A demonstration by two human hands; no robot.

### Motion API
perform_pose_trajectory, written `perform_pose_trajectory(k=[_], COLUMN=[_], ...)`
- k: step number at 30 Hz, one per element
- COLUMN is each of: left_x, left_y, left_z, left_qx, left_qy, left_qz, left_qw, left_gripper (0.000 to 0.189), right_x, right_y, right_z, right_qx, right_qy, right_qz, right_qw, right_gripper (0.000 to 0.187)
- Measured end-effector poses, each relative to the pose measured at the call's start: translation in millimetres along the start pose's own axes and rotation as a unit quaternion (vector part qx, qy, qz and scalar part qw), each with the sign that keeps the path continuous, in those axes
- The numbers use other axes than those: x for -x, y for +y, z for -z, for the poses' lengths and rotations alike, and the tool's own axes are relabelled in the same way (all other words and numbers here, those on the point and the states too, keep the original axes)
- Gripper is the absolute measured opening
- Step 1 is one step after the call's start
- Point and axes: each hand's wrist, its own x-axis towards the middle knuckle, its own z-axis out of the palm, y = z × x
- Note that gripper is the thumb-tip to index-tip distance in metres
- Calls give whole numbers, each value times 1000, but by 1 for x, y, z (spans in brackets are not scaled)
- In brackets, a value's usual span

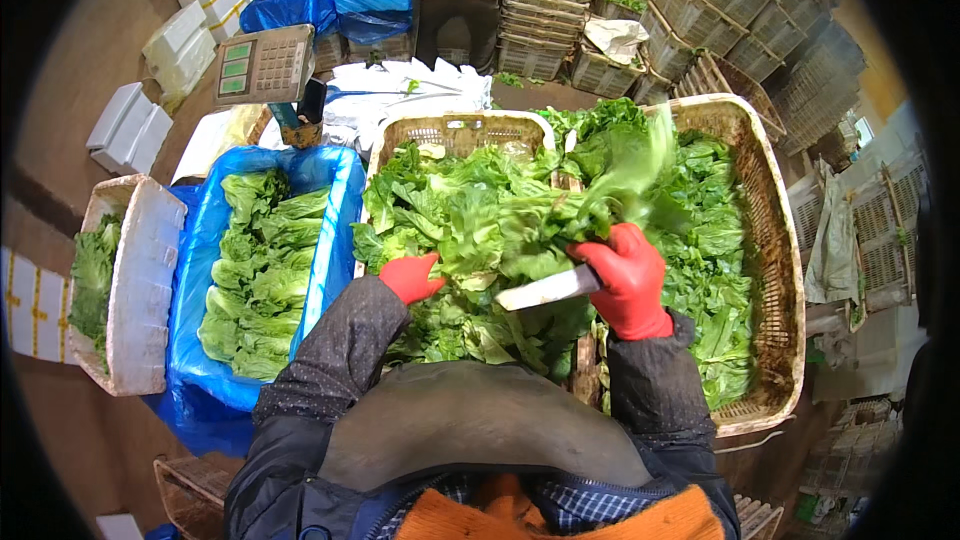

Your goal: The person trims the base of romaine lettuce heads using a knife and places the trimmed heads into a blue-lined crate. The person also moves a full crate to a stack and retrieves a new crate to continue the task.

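My right hand [628, 281], in a red glove, grips a knife [547, 288] whose broad pale blade points left over the leaves. Just beyond it, a blurred bunch of leafy greens [600, 202] lies across the loose leaves. My left hand [412, 278], gloved in red too, is at the left part of the heap of loose green leaves [480, 217]; its fingers are partly among the leaves, and whether they hold one cannot be told. The heap fills a plastic crate [469, 118] in front of me. Right of it, a larger crate [780, 240] holds rows of leafy greens [712, 300].
To the left, a blue-lined box [341, 187] holds stacked lettuce [262, 277], with a foam box [146, 292] beside it. A digital scale display [262, 66] stands behind. Stacked plastic crates [540, 37] and another person's legs [456, 22] are at the back.
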Motion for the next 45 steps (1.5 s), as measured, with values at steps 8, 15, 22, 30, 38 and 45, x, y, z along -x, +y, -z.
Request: perform_pose_trajectory(k=[8, 15, 22, 30, 38, 45], left_x=[11, -1, -10, -13, 10, -21], left_y=[12, 132, 185, 158, 137, 64], left_z=[45, 123, 121, 65, 84, 101], left_qx=[147, 454, 522, 548, 259, -115], left_qy=[129, 217, 29, 124, 62, 379], left_qz=[-56, -308, -346, -182, -221, -185], left_qw=[979, 807, 779, 807, 938, 899], left_gripper=[49, 41, 80, 41, 32, 53], right_x=[88, 75, 90, 80, 137, 135], right_y=[95, 82, 71, 31, 42, 37], right_z=[11, -44, -78, -51, -107, -108], right_qx=[-583, -732, -614, -607, -728, -614], right_qy=[290, 139, -22, -121, -175, -143], right_qz=[-323, -347, -449, -371, -413, -426], right_qw=[687, 569, 649, 693, 519, 649], right_gripper=[26, 37, 49, 90, 86, 88])
